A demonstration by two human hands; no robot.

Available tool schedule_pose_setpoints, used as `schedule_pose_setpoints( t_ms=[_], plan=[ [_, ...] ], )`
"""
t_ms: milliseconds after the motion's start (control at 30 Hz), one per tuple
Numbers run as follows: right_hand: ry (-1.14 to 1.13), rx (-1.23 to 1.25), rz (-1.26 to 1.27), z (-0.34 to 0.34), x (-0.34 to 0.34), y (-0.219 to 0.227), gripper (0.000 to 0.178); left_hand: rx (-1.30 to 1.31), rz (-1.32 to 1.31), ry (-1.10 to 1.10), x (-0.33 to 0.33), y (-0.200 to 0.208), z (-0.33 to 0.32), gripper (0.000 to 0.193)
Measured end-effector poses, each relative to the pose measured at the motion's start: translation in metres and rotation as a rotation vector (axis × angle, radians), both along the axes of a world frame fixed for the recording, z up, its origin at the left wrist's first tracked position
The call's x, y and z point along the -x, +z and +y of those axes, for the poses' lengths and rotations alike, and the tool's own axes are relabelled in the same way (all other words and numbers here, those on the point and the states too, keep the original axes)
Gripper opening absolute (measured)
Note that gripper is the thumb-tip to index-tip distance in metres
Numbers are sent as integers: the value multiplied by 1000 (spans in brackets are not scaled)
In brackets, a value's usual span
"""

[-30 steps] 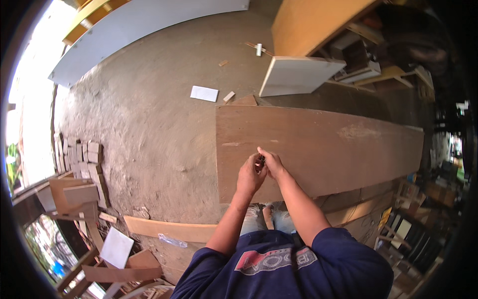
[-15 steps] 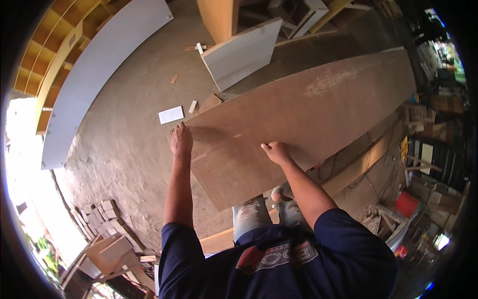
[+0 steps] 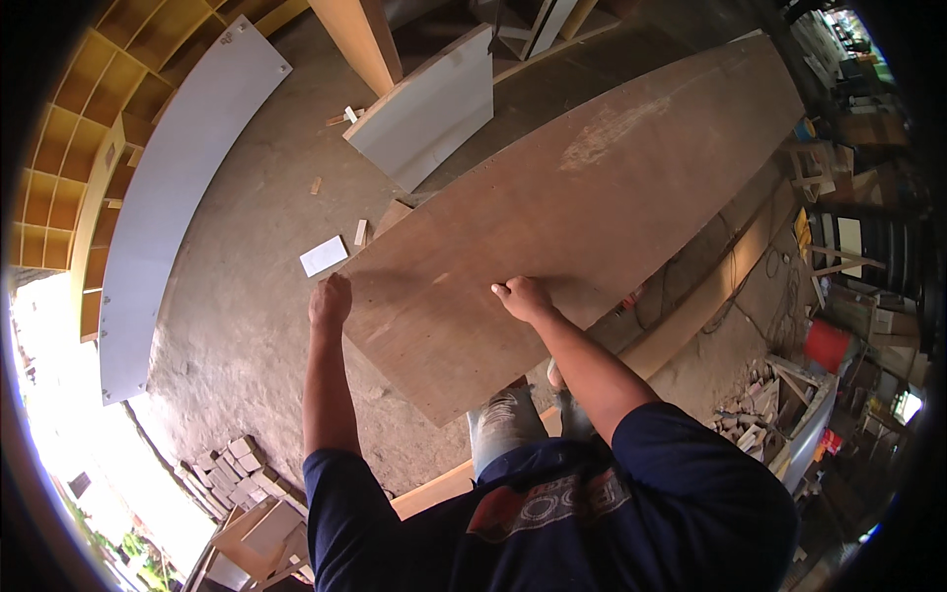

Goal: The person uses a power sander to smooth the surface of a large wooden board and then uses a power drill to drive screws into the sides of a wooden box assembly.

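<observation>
A long brown wooden board (image 3: 552,217) stretches in front of me, from near my legs to the far right, with a pale scuffed patch toward its far end. My left hand (image 3: 330,301) is closed at the board's left corner. Whether it grips the edge or a small item cannot be made out. Over the board's near part, my right hand (image 3: 523,298) is curled closed with the thumb against the fingers. Anything inside that hand is hidden.
Beyond the left corner, a small white block (image 3: 324,257) and a wood offcut (image 3: 361,233) lie on the floor. A white-faced panel (image 3: 429,109) stands behind the board. A long grey panel (image 3: 187,197) leans by yellow shelving (image 3: 109,74). Cables (image 3: 735,286) run at right.
The whole view has turned and shifted, so the board and floor items appear moved. Both hands stay closed at about the same places along the board.
</observation>
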State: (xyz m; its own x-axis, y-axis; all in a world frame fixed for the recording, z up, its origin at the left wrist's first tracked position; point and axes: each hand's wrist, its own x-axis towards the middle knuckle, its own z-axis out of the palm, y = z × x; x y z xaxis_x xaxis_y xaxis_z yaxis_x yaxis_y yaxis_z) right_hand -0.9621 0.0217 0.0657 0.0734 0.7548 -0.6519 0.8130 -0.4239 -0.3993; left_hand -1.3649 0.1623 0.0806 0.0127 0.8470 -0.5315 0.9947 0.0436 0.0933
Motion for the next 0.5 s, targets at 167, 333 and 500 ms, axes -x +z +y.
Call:
schedule_pose_setpoints(
  t_ms=[167,333,500],
  plan=[
    [-59,-10,-15,-7,-10,-7,55,-35,80,72,-23,3,3,44],
    [-45,-66,-13,-7,-5,-10,55,-30,71,10,-18,8,3,48],
    [-52,-82,-46,-12,-3,-18,55,-16,96,110,-28,13,1,44]
  ],
)
